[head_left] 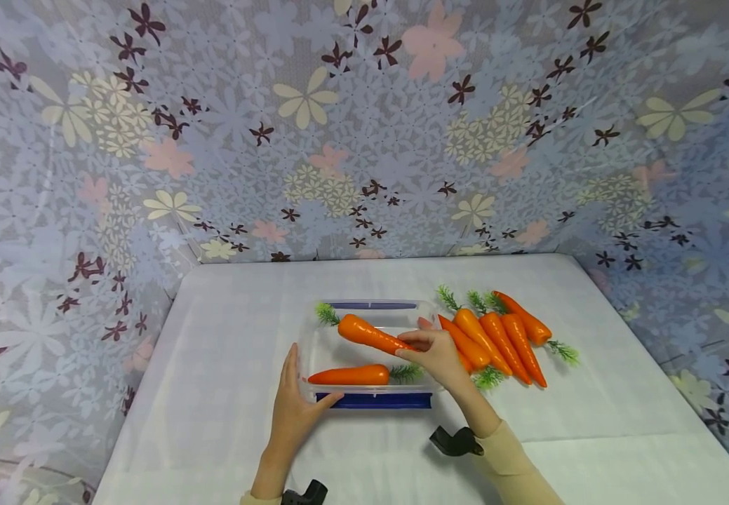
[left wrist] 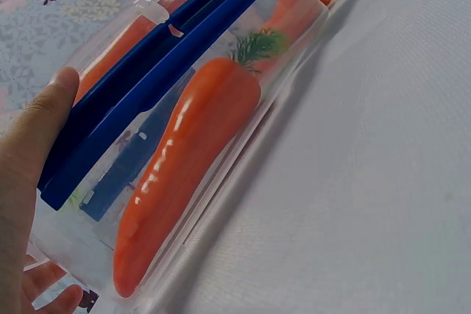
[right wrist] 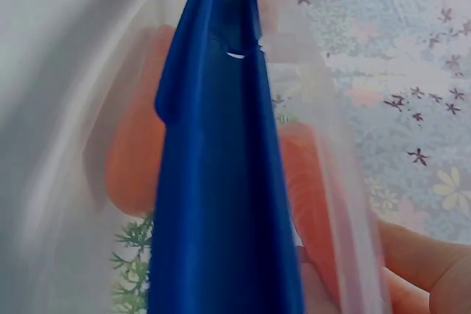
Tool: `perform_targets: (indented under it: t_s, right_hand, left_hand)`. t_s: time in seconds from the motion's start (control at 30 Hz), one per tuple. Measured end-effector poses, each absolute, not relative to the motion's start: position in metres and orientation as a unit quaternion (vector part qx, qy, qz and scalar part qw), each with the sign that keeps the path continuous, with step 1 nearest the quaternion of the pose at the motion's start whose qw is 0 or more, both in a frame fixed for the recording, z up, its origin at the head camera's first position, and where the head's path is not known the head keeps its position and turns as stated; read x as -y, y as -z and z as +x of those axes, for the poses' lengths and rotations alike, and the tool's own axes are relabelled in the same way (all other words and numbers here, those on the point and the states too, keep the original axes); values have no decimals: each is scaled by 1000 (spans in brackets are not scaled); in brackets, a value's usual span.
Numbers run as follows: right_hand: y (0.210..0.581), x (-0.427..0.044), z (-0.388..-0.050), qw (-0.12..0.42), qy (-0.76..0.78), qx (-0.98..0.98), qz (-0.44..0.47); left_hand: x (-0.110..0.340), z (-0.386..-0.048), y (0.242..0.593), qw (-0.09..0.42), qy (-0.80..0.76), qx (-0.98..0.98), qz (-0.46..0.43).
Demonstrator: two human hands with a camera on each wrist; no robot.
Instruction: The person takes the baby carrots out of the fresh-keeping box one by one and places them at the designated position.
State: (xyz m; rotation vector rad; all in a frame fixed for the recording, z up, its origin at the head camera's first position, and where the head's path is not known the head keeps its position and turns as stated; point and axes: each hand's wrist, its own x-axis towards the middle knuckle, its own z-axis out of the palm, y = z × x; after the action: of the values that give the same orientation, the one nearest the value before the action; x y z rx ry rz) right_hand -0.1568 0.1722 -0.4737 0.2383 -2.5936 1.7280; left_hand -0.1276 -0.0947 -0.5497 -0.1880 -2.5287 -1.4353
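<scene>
A clear plastic container [head_left: 303,365] with blue clip latches [head_left: 373,400] stands on the table. One orange carrot [head_left: 348,376] lies inside along its front wall, leafy top to the right. Over the container, my right hand [head_left: 436,356] pinches a second carrot [head_left: 364,332] near its thin tip, its green top pointing to the far left. My left hand [head_left: 295,403] holds the container's front left corner, thumb [left wrist: 65,82] at the front latch and fingers along the left side. In the right wrist view, the front latch [right wrist: 221,152] covers part of the container's inside.
Several more carrots [head_left: 516,344] with green tops lie in a loose group right of the container, close to my right forearm. A white cloth covers the table [head_left: 231,315]. Flower-patterned fabric [head_left: 364,140] rises behind the table and at both sides.
</scene>
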Motion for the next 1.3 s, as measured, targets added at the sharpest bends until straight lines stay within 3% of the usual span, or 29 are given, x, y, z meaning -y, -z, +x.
perform_targets:
  t_s: [0.6,1.3]
  right_hand:
    - [460,-197,-148,33,-583,811,-40]
    - [446,-241,-136,119,-567,808,-108]
  left_hand:
    - [93,-127,545,106,500,857,-59]
    - [92,-127,545,103,494,862,-52]
